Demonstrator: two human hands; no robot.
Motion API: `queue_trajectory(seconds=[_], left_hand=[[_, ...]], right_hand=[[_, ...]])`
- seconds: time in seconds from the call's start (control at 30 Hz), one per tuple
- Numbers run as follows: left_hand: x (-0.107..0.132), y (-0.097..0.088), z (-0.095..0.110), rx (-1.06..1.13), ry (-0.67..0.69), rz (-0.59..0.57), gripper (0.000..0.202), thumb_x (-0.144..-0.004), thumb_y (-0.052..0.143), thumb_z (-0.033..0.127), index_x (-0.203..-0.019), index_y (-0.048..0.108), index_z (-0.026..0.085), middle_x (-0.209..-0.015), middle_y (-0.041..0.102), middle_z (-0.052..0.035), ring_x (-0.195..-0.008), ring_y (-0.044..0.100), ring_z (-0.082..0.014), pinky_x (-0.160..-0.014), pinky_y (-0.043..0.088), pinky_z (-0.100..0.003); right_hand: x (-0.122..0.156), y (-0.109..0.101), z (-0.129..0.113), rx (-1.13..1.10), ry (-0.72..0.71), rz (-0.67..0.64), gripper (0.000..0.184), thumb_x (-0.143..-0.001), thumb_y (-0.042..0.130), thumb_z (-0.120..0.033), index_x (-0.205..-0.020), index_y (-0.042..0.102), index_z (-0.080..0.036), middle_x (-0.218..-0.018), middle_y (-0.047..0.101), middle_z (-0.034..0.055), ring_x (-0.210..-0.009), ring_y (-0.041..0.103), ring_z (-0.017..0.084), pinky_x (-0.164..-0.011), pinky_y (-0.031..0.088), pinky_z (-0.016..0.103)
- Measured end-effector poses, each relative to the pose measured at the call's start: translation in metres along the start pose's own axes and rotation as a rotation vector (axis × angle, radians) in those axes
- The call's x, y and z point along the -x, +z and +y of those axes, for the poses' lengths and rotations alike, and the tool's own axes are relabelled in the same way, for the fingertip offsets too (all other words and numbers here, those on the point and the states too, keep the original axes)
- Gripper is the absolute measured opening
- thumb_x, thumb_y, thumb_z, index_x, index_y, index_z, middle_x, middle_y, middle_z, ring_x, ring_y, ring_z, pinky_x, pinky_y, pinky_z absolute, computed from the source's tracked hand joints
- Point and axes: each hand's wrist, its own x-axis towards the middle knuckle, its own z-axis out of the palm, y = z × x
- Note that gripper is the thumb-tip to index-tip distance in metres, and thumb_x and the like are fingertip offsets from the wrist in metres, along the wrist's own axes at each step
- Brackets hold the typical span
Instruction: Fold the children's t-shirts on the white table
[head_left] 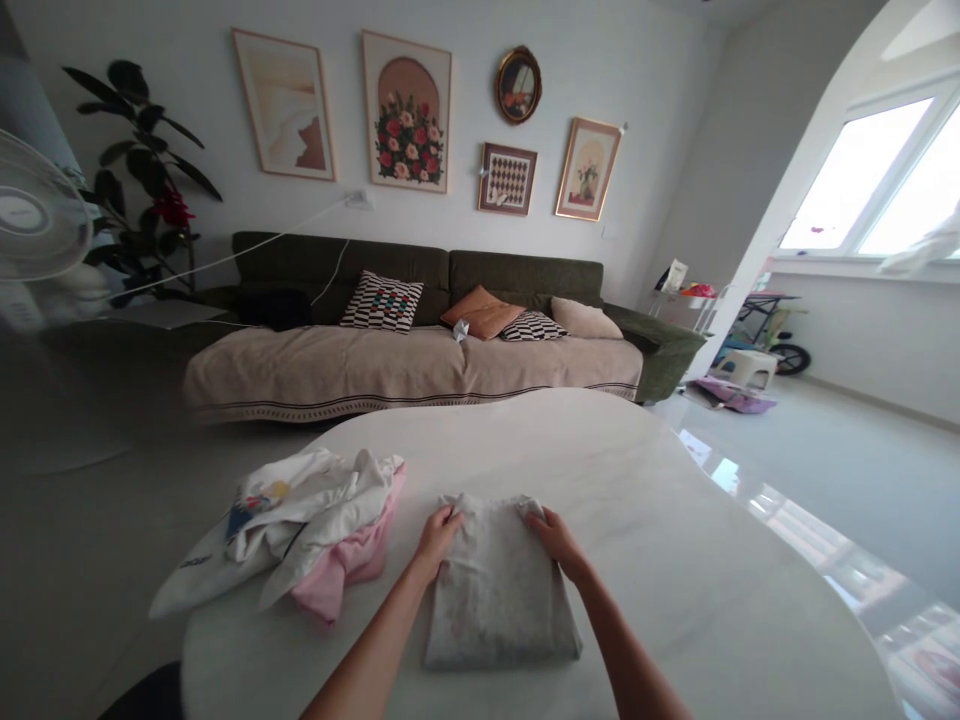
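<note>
A grey shirt [499, 590], folded into a rough rectangle, lies flat on the pale marble-look table [660, 560]. Its far edge dips between my hands like a neckline. My left hand [439, 537] pinches the shirt's far left corner, thumb on top and the other fingers partly hidden. At the far right corner, my right hand [556, 543] grips the cloth in the same way. To the left of my left hand is a loose heap: white clothes [315, 510] with a coloured print, over a pink garment [356, 565]. Part of the heap hangs past the table's left edge.
Behind the table stands a dark green sofa [405, 262] with a beige cover [375, 370] and several cushions. A white fan [37, 220] is at the far left, near a leafy plant [142, 150]. A white stool [748, 368] stands on the floor at right.
</note>
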Motion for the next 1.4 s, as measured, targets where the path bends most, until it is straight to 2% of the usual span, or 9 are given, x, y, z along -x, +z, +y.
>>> queue_trajectory(seconds=[0.17, 0.3, 0.53, 0.63, 0.77, 0.83, 1.0, 1.2, 1.4], left_hand=[[-0.015, -0.009, 0.009, -0.028, 0.041, 0.014, 0.031, -0.061, 0.055, 0.041, -0.08, 0.06, 0.016, -0.07, 0.064, 0.0004, -0.067, 0.059, -0.0153, -0.06, 0.043, -0.023], [-0.027, -0.014, 0.007, -0.145, 0.078, 0.117, 0.02, -0.062, 0.053, 0.035, -0.07, 0.059, 0.017, -0.06, 0.059, 0.0027, -0.063, 0.056, -0.0146, -0.058, 0.041, -0.022], [-0.018, -0.008, -0.017, -0.337, 0.208, 0.367, 0.012, -0.067, 0.051, 0.028, -0.073, 0.056, 0.019, -0.075, 0.063, -0.0019, -0.078, 0.058, -0.0176, -0.073, 0.042, -0.027], [-0.017, -0.011, -0.017, -0.37, 0.238, 0.408, 0.021, -0.07, 0.049, 0.028, -0.088, 0.055, 0.019, -0.084, 0.064, -0.005, -0.08, 0.06, -0.018, -0.075, 0.045, -0.028], [-0.012, -0.011, -0.005, -0.436, 0.292, 0.463, 0.034, -0.076, 0.043, 0.027, -0.107, 0.051, 0.015, -0.105, 0.058, -0.0127, -0.096, 0.056, -0.0225, -0.086, 0.042, -0.036], [-0.006, -0.004, 0.002, -0.51, 0.386, 0.404, 0.036, -0.078, 0.042, 0.026, -0.112, 0.051, 0.017, -0.12, 0.051, -0.0118, -0.115, 0.044, -0.023, -0.098, 0.033, -0.038], [0.012, 0.014, -0.004, -1.019, 0.561, -0.001, 0.052, -0.08, 0.045, 0.042, -0.128, 0.041, 0.019, -0.138, 0.035, -0.0087, -0.129, 0.022, -0.0272, -0.104, 0.021, -0.047], [0.015, 0.013, -0.022, -1.208, 0.46, 0.034, 0.055, -0.083, 0.037, 0.049, -0.13, 0.039, 0.022, -0.142, 0.028, -0.0092, -0.13, 0.018, -0.0295, -0.102, 0.02, -0.051], [0.015, 0.012, -0.012, -1.189, 0.412, -0.006, 0.051, -0.082, 0.04, 0.046, -0.128, 0.043, 0.023, -0.141, 0.03, -0.0071, -0.131, 0.017, -0.0292, -0.103, 0.018, -0.05]], right_hand=[[-0.018, -0.01, -0.008, 0.088, -0.026, -0.012, 0.053, -0.068, 0.043, -0.062, -0.08, 0.059, -0.014, -0.071, 0.063, 0.0023, -0.068, 0.056, 0.017, -0.06, 0.044, 0.026], [-0.029, 0.001, -0.011, 0.27, -0.023, 0.105, 0.039, -0.074, 0.044, -0.046, -0.087, 0.06, -0.013, -0.079, 0.063, 0.0067, -0.078, 0.057, 0.021, -0.068, 0.044, 0.03], [-0.004, 0.04, -0.016, 0.588, -0.162, 0.358, 0.044, -0.082, 0.034, -0.022, -0.125, 0.041, -0.015, -0.136, 0.034, 0.0142, -0.124, 0.03, 0.024, -0.1, 0.023, 0.039], [0.008, 0.052, -0.017, 0.849, -0.276, 0.275, 0.044, -0.086, 0.028, -0.026, -0.128, 0.039, -0.019, -0.141, 0.028, 0.0084, -0.131, 0.016, 0.022, -0.104, 0.016, 0.042], [0.019, 0.061, -0.011, 1.022, -0.202, 0.083, 0.047, -0.086, 0.029, -0.04, -0.132, 0.032, -0.03, -0.143, 0.026, 0.0015, -0.133, 0.006, 0.023, -0.102, 0.015, 0.05], [0.021, 0.062, -0.007, 1.037, -0.172, 0.069, 0.048, -0.087, 0.028, -0.042, -0.133, 0.03, -0.031, -0.144, 0.024, 0.0008, -0.133, 0.006, 0.023, -0.102, 0.017, 0.05], [0.019, 0.06, -0.005, 1.038, -0.176, 0.064, 0.048, -0.087, 0.028, -0.041, -0.134, 0.028, -0.031, -0.144, 0.022, 0.0016, -0.133, 0.005, 0.023, -0.102, 0.017, 0.05], [0.019, 0.061, -0.005, 1.024, -0.159, 0.056, 0.048, -0.087, 0.028, -0.041, -0.134, 0.029, -0.03, -0.145, 0.021, 0.0004, -0.134, 0.004, 0.022, -0.102, 0.016, 0.048], [0.019, 0.055, -0.013, 0.847, -0.094, 0.065, 0.047, -0.086, 0.03, -0.032, -0.133, 0.029, -0.03, -0.144, 0.023, 0.0004, -0.133, 0.01, 0.018, -0.102, 0.019, 0.046]])
